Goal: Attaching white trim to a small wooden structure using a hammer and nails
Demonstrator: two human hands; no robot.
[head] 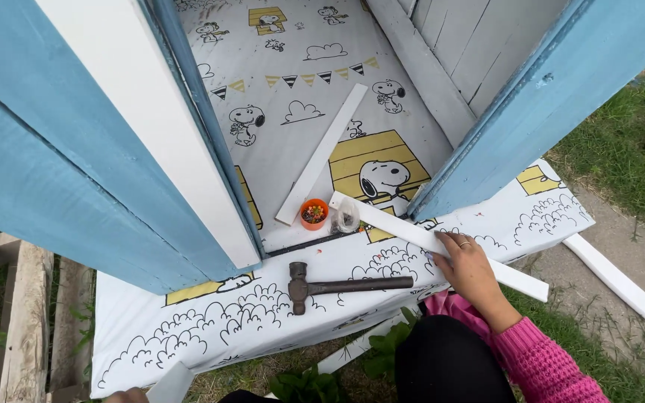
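The right hand [466, 263], right of centre in the frame, lies on a white wooden slat [427, 240], fingers curled over its upper edge and grasping it against the printed sheet [210, 321]. That slat runs diagonally from the small orange cup [313, 213] at centre down toward the lower right, where its end juts past the sheet's edge over grass. Only a sliver of the left hand [125, 396] shows at the bottom edge, lower left, next to a pale board end; I cannot tell its grip.

A hammer [337, 286] lies flat just left of the right hand, apart from it, with bare sheet around it. Blue door panels close in from the upper left and upper right, leaving a narrow wedge of floor between.

Counted: one hammer, one cup, four white slats in sight, two on the sheet and floor and two on the ground.
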